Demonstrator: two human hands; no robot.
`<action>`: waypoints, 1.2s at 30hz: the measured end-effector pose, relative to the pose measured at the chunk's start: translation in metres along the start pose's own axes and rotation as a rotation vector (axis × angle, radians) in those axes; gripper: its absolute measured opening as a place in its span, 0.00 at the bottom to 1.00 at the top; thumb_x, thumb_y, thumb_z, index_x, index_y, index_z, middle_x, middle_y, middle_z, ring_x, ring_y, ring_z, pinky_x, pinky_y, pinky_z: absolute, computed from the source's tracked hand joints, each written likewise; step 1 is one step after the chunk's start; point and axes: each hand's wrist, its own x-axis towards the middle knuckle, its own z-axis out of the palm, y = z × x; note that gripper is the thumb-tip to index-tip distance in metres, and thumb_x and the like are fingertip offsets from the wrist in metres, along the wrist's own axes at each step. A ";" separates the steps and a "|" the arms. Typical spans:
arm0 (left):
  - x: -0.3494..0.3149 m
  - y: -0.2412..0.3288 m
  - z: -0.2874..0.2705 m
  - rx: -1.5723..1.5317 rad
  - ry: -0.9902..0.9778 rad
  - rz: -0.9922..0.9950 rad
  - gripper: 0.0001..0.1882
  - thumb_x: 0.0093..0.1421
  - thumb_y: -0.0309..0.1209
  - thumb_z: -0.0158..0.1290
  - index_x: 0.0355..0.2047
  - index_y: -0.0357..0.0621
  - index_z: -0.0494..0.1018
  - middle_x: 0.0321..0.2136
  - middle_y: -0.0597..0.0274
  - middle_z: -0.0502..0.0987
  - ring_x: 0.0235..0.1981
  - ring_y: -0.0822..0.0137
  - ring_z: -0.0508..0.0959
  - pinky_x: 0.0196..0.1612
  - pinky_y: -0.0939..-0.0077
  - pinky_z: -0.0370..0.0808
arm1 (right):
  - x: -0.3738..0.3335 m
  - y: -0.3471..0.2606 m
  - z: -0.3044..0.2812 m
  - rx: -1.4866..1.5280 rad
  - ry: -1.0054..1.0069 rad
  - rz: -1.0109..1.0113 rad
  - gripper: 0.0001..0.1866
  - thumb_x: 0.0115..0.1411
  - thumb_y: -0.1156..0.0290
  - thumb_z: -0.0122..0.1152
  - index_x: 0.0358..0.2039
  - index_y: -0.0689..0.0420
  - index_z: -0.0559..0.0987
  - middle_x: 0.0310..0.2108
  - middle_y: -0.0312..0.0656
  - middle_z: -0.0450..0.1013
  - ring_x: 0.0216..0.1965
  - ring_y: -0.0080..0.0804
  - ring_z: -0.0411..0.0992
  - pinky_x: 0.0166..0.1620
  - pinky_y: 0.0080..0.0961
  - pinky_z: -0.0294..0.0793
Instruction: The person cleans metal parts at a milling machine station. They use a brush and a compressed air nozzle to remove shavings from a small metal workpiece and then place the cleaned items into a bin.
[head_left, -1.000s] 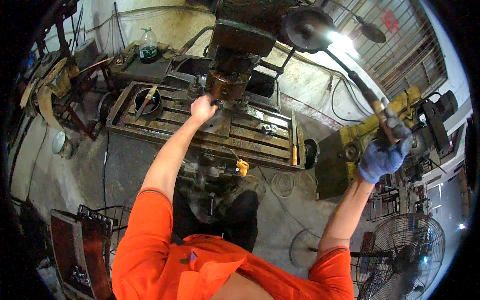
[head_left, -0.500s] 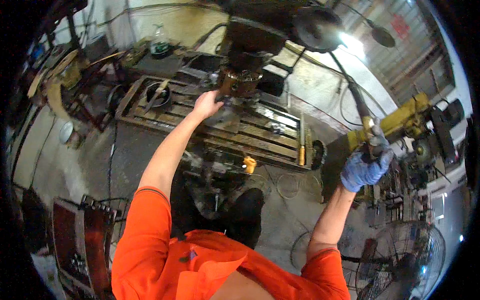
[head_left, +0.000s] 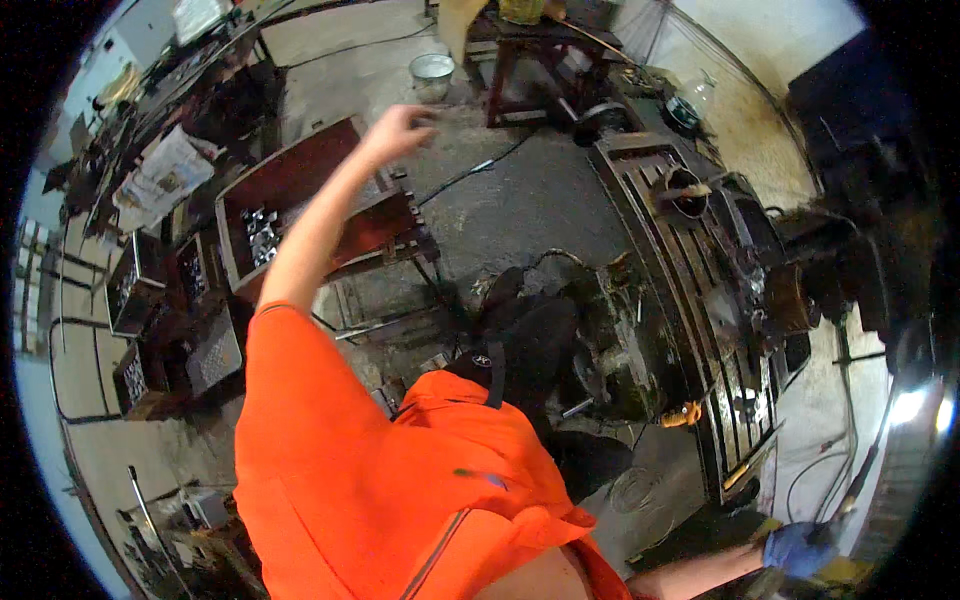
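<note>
My left hand (head_left: 398,136), bare, is raised over the far edge of a reddish-brown tray (head_left: 335,150). Its fingers curl toward the thumb; a small dark patch shows between them, too little to name. Small shiny metal parts (head_left: 263,236) lie in the tray, left of my forearm. At the lower right, my right hand (head_left: 800,550), in a blue glove, is closed round the grip of a machine lever (head_left: 852,497). To the right stands the machine, its slotted table (head_left: 682,285) dark and oily. A cup-like container (head_left: 688,192) with a brush-like stick rests on that table.
A yellow-orange fitting (head_left: 682,414) sticks out at the table's near side. Metal crates (head_left: 205,350) stand at the left. Beyond the tray are a bucket (head_left: 432,72) and a dark wooden stool (head_left: 540,55). A yellow-handled tool (head_left: 738,474) lies on the table's end.
My view has swung left. My left hand has gone from the machine's spindle area to above the tray, its fingers curled. My right hand remains on the lever.
</note>
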 end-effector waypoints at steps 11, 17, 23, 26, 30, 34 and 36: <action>-0.161 -0.187 -0.173 0.837 0.321 -0.853 0.16 0.48 0.36 0.55 0.36 0.42 0.72 0.35 0.50 0.75 0.40 0.53 0.75 0.41 0.62 0.71 | 0.046 -0.130 -0.030 0.098 0.175 -0.010 0.12 0.56 0.66 0.55 0.22 0.62 0.72 0.14 0.42 0.67 0.15 0.41 0.65 0.19 0.34 0.64; -0.174 -0.195 -0.155 0.994 0.264 -0.867 0.12 0.49 0.33 0.51 0.34 0.43 0.71 0.36 0.52 0.75 0.40 0.53 0.74 0.40 0.60 0.72 | -0.003 -0.053 0.004 -0.073 0.122 -0.009 0.13 0.53 0.63 0.57 0.19 0.59 0.72 0.13 0.42 0.67 0.14 0.41 0.65 0.17 0.33 0.62; -0.159 -0.191 -0.137 1.158 0.158 -0.848 0.09 0.51 0.29 0.47 0.34 0.45 0.72 0.36 0.54 0.75 0.39 0.56 0.75 0.38 0.63 0.74 | -0.038 -0.029 -0.002 -0.362 -0.318 0.266 0.11 0.46 0.70 0.62 0.29 0.62 0.76 0.27 0.41 0.74 0.23 0.33 0.70 0.28 0.27 0.70; -0.155 -0.199 -0.134 1.218 0.095 -0.813 0.09 0.52 0.28 0.47 0.35 0.46 0.72 0.37 0.56 0.75 0.39 0.57 0.76 0.37 0.63 0.74 | -0.042 -0.003 0.003 0.128 -0.235 0.475 0.11 0.51 0.68 0.55 0.32 0.61 0.75 0.32 0.42 0.74 0.32 0.34 0.70 0.38 0.31 0.68; -0.155 -0.214 -0.127 1.156 0.152 -0.794 0.08 0.55 0.28 0.43 0.33 0.46 0.71 0.35 0.53 0.76 0.38 0.55 0.76 0.36 0.61 0.73 | -0.048 0.019 0.007 0.825 -0.111 0.875 0.11 0.54 0.68 0.53 0.34 0.61 0.75 0.34 0.42 0.74 0.38 0.34 0.69 0.46 0.34 0.65; -0.168 -0.230 -0.132 1.255 0.233 -0.628 0.08 0.56 0.30 0.42 0.31 0.46 0.71 0.32 0.58 0.76 0.34 0.55 0.76 0.33 0.63 0.73 | -0.011 -0.028 -0.006 0.561 -0.190 0.603 0.10 0.49 0.72 0.59 0.33 0.61 0.76 0.33 0.41 0.74 0.35 0.36 0.70 0.42 0.31 0.68; -0.150 -0.246 -0.125 1.312 0.214 -0.557 0.08 0.55 0.30 0.42 0.30 0.45 0.71 0.31 0.59 0.76 0.32 0.57 0.76 0.33 0.62 0.73 | 0.018 -0.059 -0.028 0.181 -0.202 0.296 0.11 0.44 0.74 0.64 0.31 0.61 0.77 0.30 0.40 0.74 0.32 0.36 0.71 0.37 0.28 0.70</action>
